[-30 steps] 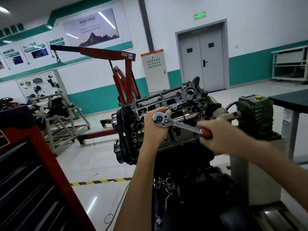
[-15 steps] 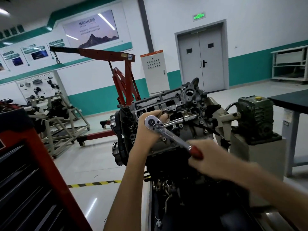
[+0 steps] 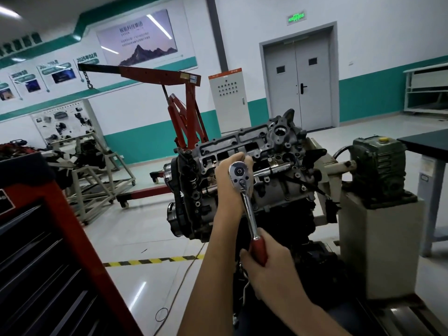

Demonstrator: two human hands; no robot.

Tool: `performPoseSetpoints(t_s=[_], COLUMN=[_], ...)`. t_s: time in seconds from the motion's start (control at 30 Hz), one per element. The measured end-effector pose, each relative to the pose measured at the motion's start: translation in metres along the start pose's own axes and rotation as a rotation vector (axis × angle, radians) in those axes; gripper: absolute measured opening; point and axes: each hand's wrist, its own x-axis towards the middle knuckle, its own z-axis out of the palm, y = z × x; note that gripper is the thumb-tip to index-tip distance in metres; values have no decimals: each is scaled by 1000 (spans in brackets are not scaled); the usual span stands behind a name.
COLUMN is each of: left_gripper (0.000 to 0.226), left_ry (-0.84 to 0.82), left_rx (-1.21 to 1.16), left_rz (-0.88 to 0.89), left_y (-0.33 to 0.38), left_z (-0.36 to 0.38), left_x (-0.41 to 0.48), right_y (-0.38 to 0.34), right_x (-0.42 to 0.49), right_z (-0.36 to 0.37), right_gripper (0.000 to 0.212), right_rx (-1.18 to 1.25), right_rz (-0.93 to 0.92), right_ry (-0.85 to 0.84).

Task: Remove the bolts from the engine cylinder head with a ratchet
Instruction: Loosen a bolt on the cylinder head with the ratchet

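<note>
Both our left hand (image 3: pixel 230 187) and right hand (image 3: pixel 269 265) clench the chrome red-handled ratchet (image 3: pixel 247 202); tilted, it may slip off the grey metal cylinder head (image 3: pixel 278 151).

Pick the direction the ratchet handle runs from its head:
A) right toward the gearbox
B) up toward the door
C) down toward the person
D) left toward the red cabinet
C: the ratchet has its head up at the cylinder head, and its handle drops to the red grip held by the right hand low in the view.
</note>
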Motion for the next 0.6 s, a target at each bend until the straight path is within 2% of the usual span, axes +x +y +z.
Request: performPoseSetpoints(t_s=[0.07, 0.13, 0.27, 0.33, 0.37, 0.43, 0.5, 0.6], left_gripper=[34, 39, 45, 47, 47, 45, 41, 40], left_ry=[-13, -92, -303, -306, -278, -169, -69, 13], left_rx=[75, 157, 222, 226, 212, 134, 93, 101], left_rz=[16, 72, 105, 105, 103, 87, 79, 62], left_y=[0, 1, 8, 9, 8, 1, -4, -3], left_z=[-7, -20, -40, -37, -34, -28, -22, -14], left_x=[0, 3, 6, 5, 4, 1, -2, -1], right_y=[-2, -7, -37, -53, -54, -41, -20, 0], right_x=[4, 16, 68, 91, 96, 87, 60, 17], right_z=[-9, -37, -110, -129, -133, -126, -104, -53], right_gripper=[14, 12, 19, 13, 11, 15, 16, 17], right_rx=[-75, -244, -802, -1043, -1083, -1016, -778, -376], right_rz=[-24, -101, -268, -389, -421, -366, -273, -160], right_ry=[-57, -151, -379, -318, -276, -275, -222, -46])
